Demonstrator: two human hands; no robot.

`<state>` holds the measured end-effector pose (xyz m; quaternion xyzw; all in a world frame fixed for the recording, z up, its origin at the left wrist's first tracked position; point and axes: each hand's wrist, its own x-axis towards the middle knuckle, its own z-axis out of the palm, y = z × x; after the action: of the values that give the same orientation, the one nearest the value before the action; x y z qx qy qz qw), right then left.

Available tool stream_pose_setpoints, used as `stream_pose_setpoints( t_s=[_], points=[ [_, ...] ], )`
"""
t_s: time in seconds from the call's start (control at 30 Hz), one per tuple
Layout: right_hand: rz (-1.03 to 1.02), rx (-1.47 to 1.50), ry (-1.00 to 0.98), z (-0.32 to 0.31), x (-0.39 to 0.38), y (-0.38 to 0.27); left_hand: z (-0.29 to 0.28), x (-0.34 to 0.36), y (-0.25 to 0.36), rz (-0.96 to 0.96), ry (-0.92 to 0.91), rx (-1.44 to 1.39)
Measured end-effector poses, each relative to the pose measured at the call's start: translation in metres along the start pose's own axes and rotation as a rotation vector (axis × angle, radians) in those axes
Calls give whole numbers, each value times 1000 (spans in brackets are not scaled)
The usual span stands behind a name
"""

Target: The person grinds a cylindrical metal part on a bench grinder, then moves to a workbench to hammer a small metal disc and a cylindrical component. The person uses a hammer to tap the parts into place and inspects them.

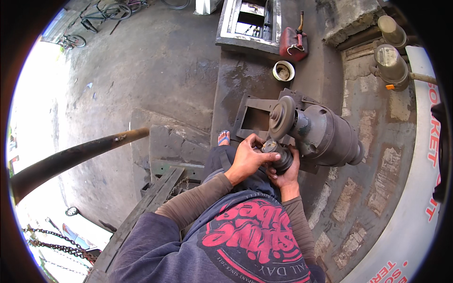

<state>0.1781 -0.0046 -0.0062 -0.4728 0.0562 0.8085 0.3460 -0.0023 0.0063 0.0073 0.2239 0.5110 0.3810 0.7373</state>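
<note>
Both hands are closed around a dark, round, stepped metal part (283, 159) in front of my body. Across its upper side lies the thumb of my left hand (249, 156), whose fingers curl round the left edge. My right hand (287, 175) cups it from the right and below. A small yellowish spot shows on the part's top, partly hidden by the fingers. Just beyond it, a round metal wheel (282, 117) sits on the shaft of a large grey motor (328, 136). The motor rests by a rusty metal frame (257, 118).
A white bucket (289, 64) and a red jerrycan (291, 47) stand beyond the motor, beside a metal-framed box (226, 34). A thick dark pipe (80, 155) juts in from the left, above hanging chains (61, 245). Round glass-covered meters (391, 63) and a white sign (401, 207) line the right.
</note>
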Motion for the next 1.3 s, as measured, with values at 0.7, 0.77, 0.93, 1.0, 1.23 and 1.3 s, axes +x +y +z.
stream_pose_setpoints(
  t_s=[0.7, 0.77, 0.93, 1.0, 1.23, 1.3],
  points=[
    [-442, -200, -116, 1, -66, 16, -34, -28, 11, 56, -426, 46],
    [-405, -163, 39, -39, -57, 13, -37, -29, 12, 61, -461, 16],
    [-478, -18, 415, -103, -34, 10, -34, -32, 18, 14, -557, -104],
    [-513, 17, 438, -110, -21, 1, -34, -35, 24, 16, -578, -109],
    [-561, 136, 475, -144, 22, -11, -32, -41, 36, 36, -610, -106],
    [-588, 165, 511, -145, 30, -10, -30, -42, 40, 37, -613, -92]
  ],
)
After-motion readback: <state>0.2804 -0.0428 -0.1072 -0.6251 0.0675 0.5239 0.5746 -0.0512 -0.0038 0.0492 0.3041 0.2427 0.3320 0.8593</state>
